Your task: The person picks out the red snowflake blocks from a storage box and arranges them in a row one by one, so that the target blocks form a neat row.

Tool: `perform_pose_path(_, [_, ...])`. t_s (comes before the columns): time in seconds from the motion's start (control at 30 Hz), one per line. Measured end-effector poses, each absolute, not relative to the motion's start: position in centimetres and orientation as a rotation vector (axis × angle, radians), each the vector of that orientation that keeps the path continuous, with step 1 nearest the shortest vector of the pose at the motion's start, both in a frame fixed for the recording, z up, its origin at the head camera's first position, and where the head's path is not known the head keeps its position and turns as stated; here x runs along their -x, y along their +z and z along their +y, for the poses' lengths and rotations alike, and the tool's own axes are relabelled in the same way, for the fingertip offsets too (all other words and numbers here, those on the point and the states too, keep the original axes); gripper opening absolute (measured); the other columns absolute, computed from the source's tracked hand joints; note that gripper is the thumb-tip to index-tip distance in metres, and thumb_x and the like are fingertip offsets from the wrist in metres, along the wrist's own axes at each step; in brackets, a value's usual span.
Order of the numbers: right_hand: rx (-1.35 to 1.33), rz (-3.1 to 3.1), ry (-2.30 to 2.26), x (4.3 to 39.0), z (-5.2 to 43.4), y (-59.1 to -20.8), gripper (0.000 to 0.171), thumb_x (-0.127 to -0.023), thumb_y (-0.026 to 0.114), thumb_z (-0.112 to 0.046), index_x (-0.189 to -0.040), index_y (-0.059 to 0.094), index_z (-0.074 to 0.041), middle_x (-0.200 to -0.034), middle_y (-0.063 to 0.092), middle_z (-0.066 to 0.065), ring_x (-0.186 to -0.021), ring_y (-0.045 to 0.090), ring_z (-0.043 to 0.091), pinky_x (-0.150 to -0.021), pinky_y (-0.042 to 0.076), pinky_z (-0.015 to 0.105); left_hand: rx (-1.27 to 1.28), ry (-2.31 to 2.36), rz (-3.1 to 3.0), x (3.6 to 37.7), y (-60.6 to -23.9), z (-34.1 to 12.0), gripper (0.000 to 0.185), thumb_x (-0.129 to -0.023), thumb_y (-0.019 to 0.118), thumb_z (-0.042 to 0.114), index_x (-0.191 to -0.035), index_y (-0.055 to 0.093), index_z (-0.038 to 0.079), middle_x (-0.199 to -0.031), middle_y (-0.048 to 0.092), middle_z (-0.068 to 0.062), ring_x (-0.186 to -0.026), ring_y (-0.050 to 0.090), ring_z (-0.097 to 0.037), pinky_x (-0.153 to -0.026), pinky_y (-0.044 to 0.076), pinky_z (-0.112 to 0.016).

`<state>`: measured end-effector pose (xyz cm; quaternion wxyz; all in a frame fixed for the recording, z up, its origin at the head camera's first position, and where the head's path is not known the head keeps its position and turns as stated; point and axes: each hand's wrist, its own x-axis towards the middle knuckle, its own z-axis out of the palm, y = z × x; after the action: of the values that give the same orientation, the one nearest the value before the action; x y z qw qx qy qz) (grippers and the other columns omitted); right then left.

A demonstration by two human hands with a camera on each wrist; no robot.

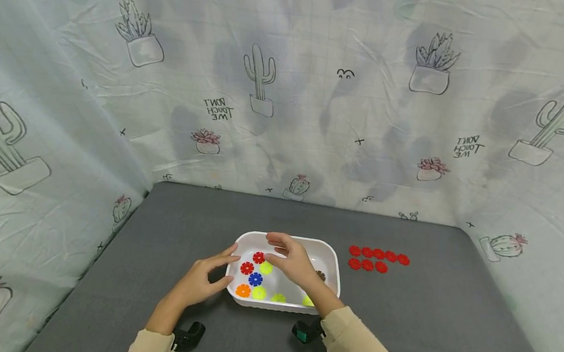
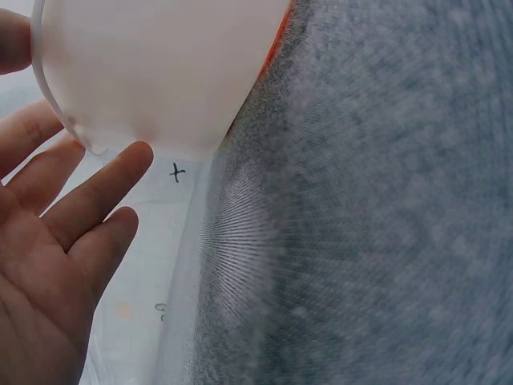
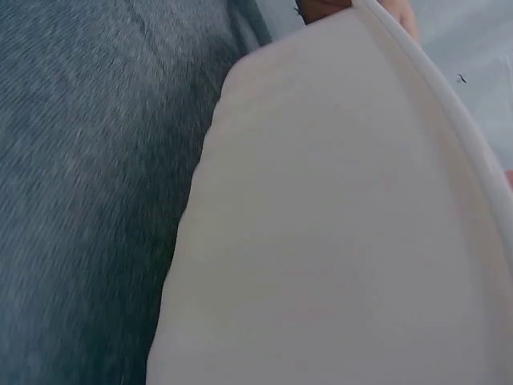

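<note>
A white plastic tub [image 1: 279, 306] stands on the grey table, holding loose notched plastic discs: red discs [image 1: 247, 268], a blue disc [image 1: 255, 279], an orange disc [image 1: 243, 291] and several yellow-green discs [image 1: 259, 293]. My left hand [image 1: 202, 279] touches the tub's left rim with spread fingers. In the left wrist view, that hand's fingers [image 2: 100, 191] lie against the tub's outer wall [image 2: 160, 72]. Over the tub's middle hovers my right hand [image 1: 296, 264], thumb and fingers apart, with nothing visible between them. The tub's side wall [image 3: 321, 216] fills much of the right wrist view.
To the tub's right, several red discs [image 1: 379, 254] lie on the table [image 1: 427, 309] in two rows. A dark disc [image 1: 320, 275] shows beside my right wrist inside the tub. Patterned cloth [image 1: 289, 97] hangs behind the table and on both sides.
</note>
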<state>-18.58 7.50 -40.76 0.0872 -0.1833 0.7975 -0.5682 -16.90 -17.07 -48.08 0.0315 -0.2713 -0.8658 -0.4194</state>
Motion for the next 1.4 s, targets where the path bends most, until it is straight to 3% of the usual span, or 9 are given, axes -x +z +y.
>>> perform_pose_path(0.2, [0.498,2.354,-1.645,20.2,5.6,-43.1,0.042,-0.083,0.062,-0.010,-0.122,0.050,0.000,-0.122,0.054,0.017,-0.112,0.052,0.032,-0.095,0.041,0.043,0.843,-1.273,-2.689,16.9,-48.0,-17.1,0.042,-0.083,0.062,0.022,-0.124,0.054,0.015,-0.141,0.038,-0.002,-0.124,0.043,-0.024,-0.095,0.038,-0.051])
perform_pose_path(0.43, [0.410,2.356,-1.502,21.2,4.1,-45.2,0.038,-0.081,0.064,-0.013,-0.117,0.056,-0.007,-0.115,0.060,0.007,-0.103,0.057,0.023,-0.083,0.050,0.031,0.854,-1.278,-2.637,16.8,-47.8,-16.8,0.042,-0.081,0.065,0.017,-0.121,0.056,0.012,-0.139,0.042,-0.005,-0.122,0.045,-0.024,-0.094,0.039,-0.051])
perform_pose_path(0.67, [0.366,2.372,-1.377,21.0,3.5,-46.1,0.034,-0.080,0.064,-0.008,-0.113,0.058,-0.007,-0.110,0.061,0.006,-0.095,0.058,0.019,-0.085,0.049,0.032,0.873,-1.244,-2.615,16.0,-45.6,-16.1,0.040,-0.078,0.065,0.007,-0.117,0.058,0.001,-0.134,0.045,-0.018,-0.118,0.047,-0.035,-0.092,0.040,-0.051])
perform_pose_path(0.9, [0.413,2.461,-1.282,21.0,3.3,-47.0,0.030,-0.078,0.065,-0.007,-0.108,0.060,-0.007,-0.104,0.063,0.004,-0.090,0.058,0.015,-0.084,0.050,0.030,0.870,-1.270,-2.624,15.6,-44.5,-16.0,0.039,-0.079,0.065,0.009,-0.117,0.058,0.003,-0.134,0.045,-0.017,-0.118,0.047,-0.033,-0.092,0.040,-0.051])
perform_pose_path(1.2, [0.539,2.650,-1.116,20.4,2.7,-47.5,0.028,-0.075,0.067,-0.004,-0.102,0.059,-0.006,-0.094,0.060,0.003,-0.081,0.054,0.013,-0.078,0.048,0.024,0.920,-1.274,-2.574,15.6,-44.6,-16.1,0.038,-0.079,0.065,0.008,-0.117,0.058,0.005,-0.133,0.046,-0.018,-0.116,0.049,-0.034,-0.094,0.043,-0.039])
perform_pose_path(1.4, [0.571,2.738,-0.998,20.3,2.3,-47.6,0.027,-0.074,0.070,-0.008,-0.098,0.058,-0.007,-0.089,0.057,0.002,-0.077,0.051,0.010,-0.075,0.047,0.021,0.917,-1.269,-2.570,15.5,-44.6,-16.2,0.037,-0.079,0.065,0.007,-0.115,0.059,0.005,-0.132,0.046,-0.018,-0.115,0.050,-0.034,-0.092,0.044,-0.038])
